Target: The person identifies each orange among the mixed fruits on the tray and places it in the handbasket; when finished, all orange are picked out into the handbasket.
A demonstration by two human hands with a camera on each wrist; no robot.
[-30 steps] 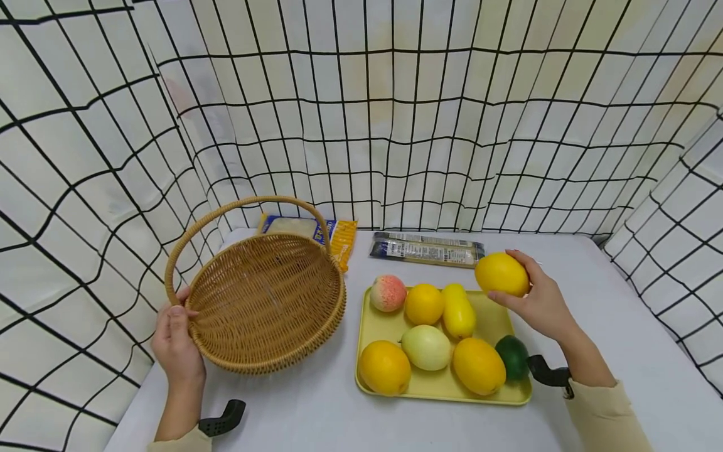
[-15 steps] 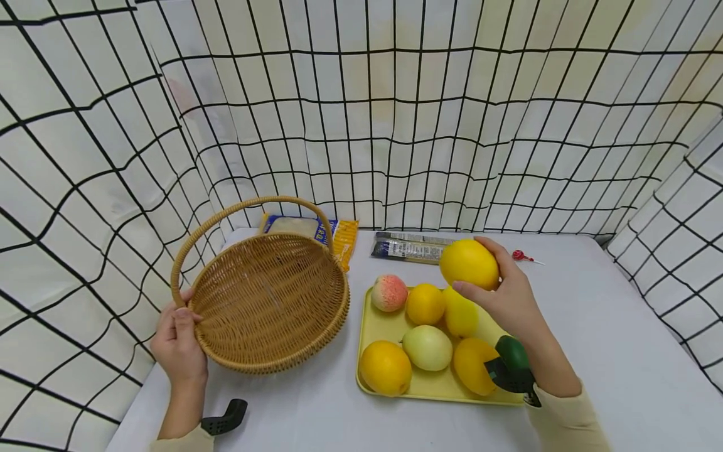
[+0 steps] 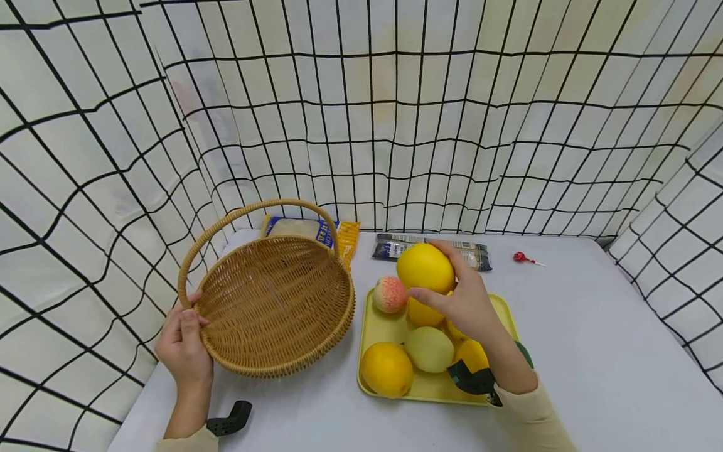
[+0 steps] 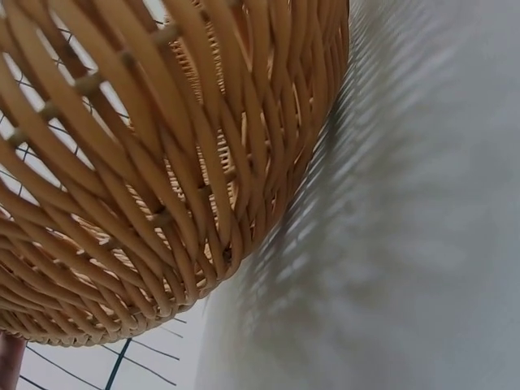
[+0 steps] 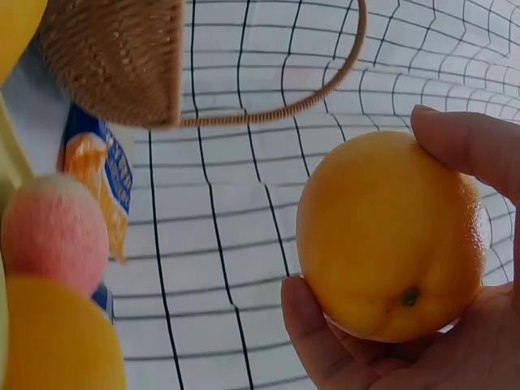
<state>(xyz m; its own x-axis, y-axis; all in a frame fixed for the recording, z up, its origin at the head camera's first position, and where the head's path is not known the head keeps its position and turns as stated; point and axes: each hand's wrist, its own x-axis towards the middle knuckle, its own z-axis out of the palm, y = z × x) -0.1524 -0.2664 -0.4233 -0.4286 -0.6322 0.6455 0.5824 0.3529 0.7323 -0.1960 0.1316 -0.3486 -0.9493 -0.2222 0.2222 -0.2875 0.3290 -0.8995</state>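
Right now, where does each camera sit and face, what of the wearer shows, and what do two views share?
Head: on the head, facing forward and down at basket and tray; left hand, right hand, sleeves.
Left wrist: on that wrist, facing the basket's outer weave; a finger, lower left.
Right wrist: on that wrist, facing the held fruit; thumb and fingers.
Head and right wrist share basket, peach, held fruit.

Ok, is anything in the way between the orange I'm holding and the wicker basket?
Nothing visible blocks it. The orange is held above the tray; the peach lies toward the wicker basket but looks lower. The basket's mouth is open, its handle arching along the far side.
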